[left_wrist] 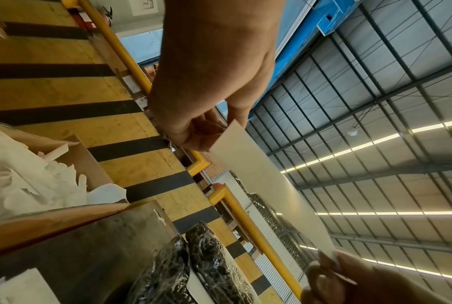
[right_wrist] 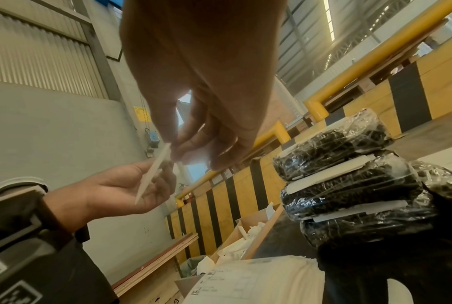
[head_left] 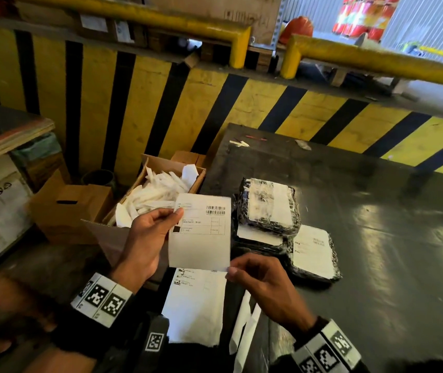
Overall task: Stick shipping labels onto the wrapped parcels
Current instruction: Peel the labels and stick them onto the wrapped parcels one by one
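Paper label (head_left: 200, 232): you hold it upright, long axis vertical, left of the parcel stack (head_left: 267, 208).
Left hand (head_left: 147, 238): pinches its upper-left edge.
Right hand (head_left: 263, 281): pinches its lower-right corner, nearer the stack.

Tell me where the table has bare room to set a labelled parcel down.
The dark table is bare right of the wrapped parcels, out to the striped barrier. It is crowded at the near left edge: loose label sheets lie below the held label.

Both hands (right_wrist: 193, 123) pinch a label (right_wrist: 154, 170) beside stacked wrapped parcels (right_wrist: 349, 174).
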`<control>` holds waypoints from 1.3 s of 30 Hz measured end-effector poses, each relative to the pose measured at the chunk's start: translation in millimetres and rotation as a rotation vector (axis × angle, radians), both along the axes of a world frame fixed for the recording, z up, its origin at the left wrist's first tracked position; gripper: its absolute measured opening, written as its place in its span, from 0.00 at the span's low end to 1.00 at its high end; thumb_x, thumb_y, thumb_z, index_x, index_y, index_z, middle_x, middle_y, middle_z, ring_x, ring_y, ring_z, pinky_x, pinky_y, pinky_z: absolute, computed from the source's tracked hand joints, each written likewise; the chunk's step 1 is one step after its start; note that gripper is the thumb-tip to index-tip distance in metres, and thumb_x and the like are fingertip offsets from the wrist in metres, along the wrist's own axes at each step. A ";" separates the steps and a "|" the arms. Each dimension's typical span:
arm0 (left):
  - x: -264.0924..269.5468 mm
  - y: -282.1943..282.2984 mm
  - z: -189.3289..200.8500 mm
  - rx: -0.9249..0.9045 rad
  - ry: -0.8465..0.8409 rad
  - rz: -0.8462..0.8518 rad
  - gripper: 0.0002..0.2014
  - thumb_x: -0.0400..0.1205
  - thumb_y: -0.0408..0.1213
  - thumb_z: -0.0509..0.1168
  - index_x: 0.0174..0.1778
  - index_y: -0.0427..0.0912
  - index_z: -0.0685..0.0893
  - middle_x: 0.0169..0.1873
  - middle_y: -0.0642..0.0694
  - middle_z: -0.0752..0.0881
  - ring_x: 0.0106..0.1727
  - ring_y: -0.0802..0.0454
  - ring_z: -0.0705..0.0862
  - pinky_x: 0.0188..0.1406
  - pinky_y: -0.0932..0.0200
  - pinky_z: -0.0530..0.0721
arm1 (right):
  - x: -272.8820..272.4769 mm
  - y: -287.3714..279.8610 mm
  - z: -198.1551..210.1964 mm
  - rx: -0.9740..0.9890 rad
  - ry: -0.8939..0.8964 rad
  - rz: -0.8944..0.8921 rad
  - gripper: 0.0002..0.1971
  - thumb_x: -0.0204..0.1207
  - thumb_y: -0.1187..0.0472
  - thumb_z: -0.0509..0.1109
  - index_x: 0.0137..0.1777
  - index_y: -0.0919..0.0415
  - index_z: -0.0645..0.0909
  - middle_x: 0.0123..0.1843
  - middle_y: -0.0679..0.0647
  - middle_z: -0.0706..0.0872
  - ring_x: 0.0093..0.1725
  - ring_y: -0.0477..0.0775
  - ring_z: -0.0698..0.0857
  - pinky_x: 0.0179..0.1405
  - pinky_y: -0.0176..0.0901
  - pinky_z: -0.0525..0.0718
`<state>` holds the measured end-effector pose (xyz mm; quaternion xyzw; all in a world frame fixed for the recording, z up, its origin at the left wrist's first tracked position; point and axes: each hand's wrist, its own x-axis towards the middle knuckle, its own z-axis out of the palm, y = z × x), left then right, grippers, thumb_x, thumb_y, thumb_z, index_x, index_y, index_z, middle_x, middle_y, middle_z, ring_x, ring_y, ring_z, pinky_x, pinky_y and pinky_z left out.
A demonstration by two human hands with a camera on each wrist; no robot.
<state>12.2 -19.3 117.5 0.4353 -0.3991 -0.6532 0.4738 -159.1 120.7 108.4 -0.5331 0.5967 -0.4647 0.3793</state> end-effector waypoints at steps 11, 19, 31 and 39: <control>8.0 2.6 -11.2 -0.083 -0.215 0.030 0.06 0.74 0.36 0.74 0.40 0.40 0.84 0.40 0.41 0.90 0.42 0.46 0.88 0.41 0.55 0.85 | 8.8 6.3 17.6 -0.001 0.029 0.072 0.06 0.76 0.61 0.71 0.45 0.63 0.88 0.41 0.56 0.92 0.44 0.58 0.89 0.48 0.51 0.86; 10.5 29.8 2.0 -0.514 -0.402 -0.090 0.11 0.72 0.53 0.71 0.41 0.51 0.87 0.37 0.53 0.89 0.43 0.58 0.86 0.41 0.65 0.83 | 10.1 3.2 29.6 -0.100 -0.064 0.018 0.09 0.74 0.60 0.71 0.42 0.67 0.87 0.37 0.58 0.91 0.38 0.51 0.87 0.43 0.42 0.85; -11.8 56.5 -2.2 -0.583 -0.367 -0.294 0.07 0.78 0.38 0.70 0.34 0.51 0.87 0.30 0.54 0.87 0.34 0.60 0.83 0.36 0.65 0.81 | -3.4 1.6 28.8 -0.071 0.018 0.012 0.05 0.73 0.66 0.71 0.36 0.62 0.86 0.31 0.55 0.88 0.34 0.50 0.86 0.39 0.40 0.84; -0.9 -3.4 -22.0 -0.258 -0.383 0.042 0.07 0.79 0.34 0.69 0.35 0.42 0.84 0.34 0.44 0.87 0.37 0.52 0.83 0.37 0.61 0.80 | -65.1 26.5 27.3 0.030 -0.112 -0.104 0.07 0.57 0.56 0.66 0.28 0.59 0.80 0.24 0.57 0.76 0.28 0.54 0.76 0.43 0.61 0.82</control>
